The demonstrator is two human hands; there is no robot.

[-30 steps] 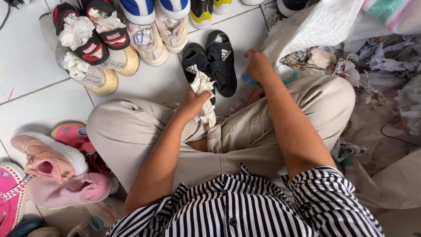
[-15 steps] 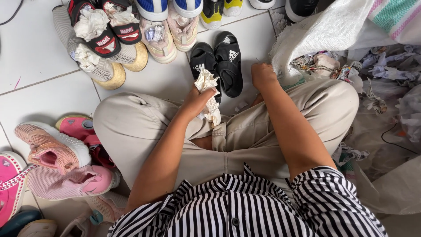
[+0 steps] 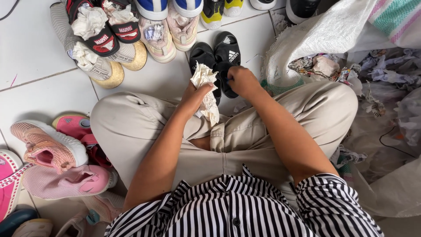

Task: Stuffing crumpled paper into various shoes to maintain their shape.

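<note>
Person sits cross-legged on white tiled floor (image 3: 39,52). Left hand (image 3: 193,94) has fingers closed around a crumpled white paper wad (image 3: 206,94), held above the lap, just in front of the black sandals (image 3: 217,59). Right hand (image 3: 241,81) rests on the nearer sandal's heel end, fingers curled; whether they grip it cannot be told. Paper-stuffed shoes (image 3: 105,35) line the top; pink sneakers (image 3: 52,153) lie at left; white sack (image 3: 324,35) with scrap paper at right.
</note>
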